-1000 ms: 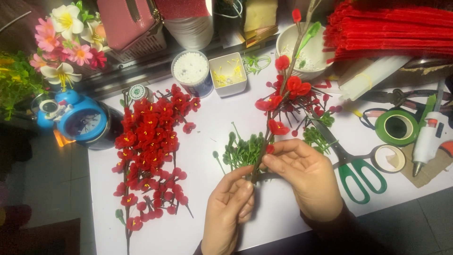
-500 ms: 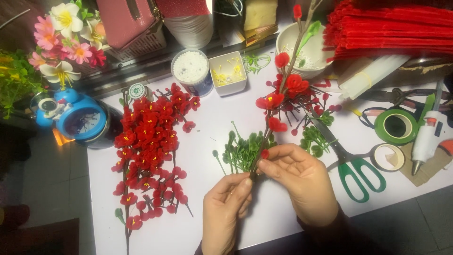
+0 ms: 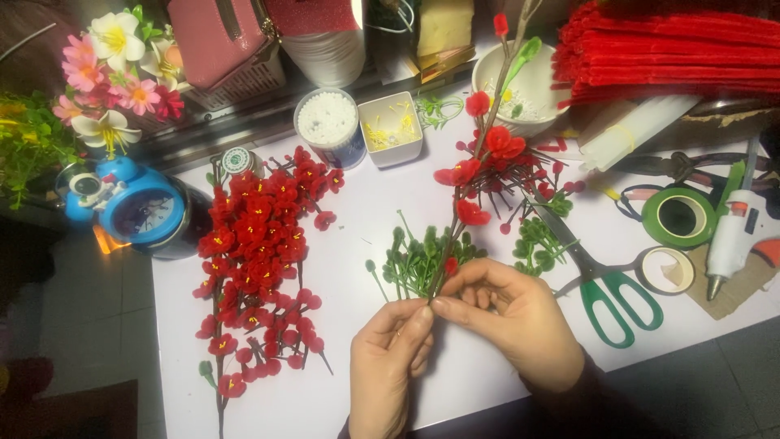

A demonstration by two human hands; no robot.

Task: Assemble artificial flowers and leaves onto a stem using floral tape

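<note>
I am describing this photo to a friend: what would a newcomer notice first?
Probably the two hands, left hand and right hand, pinching a thin flower stem with red blossoms at the centre of the white table. Left of them lies a big heap of finished red flower branches; green-handled scissors lie to the right.

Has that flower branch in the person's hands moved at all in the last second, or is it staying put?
No, barely. The flower branch, pinched by both hands, crosses the white bowl as before; its tip sits near the same spot.
</note>
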